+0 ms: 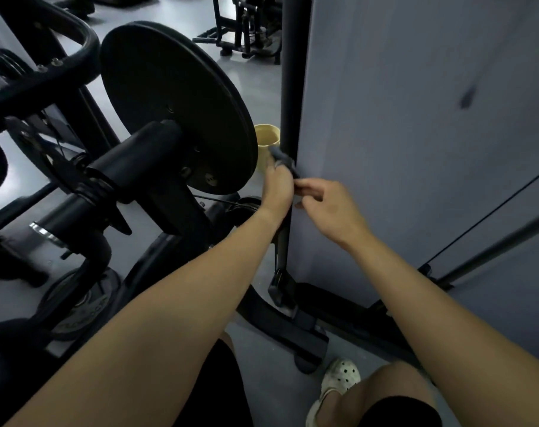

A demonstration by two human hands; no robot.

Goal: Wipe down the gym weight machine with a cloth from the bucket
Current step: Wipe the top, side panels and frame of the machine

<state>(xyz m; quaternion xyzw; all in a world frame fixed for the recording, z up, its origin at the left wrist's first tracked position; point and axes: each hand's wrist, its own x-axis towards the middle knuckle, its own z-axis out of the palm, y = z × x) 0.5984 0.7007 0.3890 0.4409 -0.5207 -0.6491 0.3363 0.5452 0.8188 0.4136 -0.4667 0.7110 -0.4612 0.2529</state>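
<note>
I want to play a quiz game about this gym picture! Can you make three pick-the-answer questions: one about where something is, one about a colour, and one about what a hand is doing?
1. Where is the bucket?
A) on the floor behind the black upright post
B) hanging from a wall hook
C) on the person's lap

2. What colour is the cloth?
A) red
B) grey
C) bright green

3. What is the left hand doing?
A) hanging free
B) holding the cloth against the post
C) resting flat on the floor

Answers:
1 A, the pale yellow bucket peeks out from behind the post, down on the floor.
2 B, the cloth bunched at the fingertips is dull grey.
3 B, the fingers hold the cloth right up against the post.
</note>
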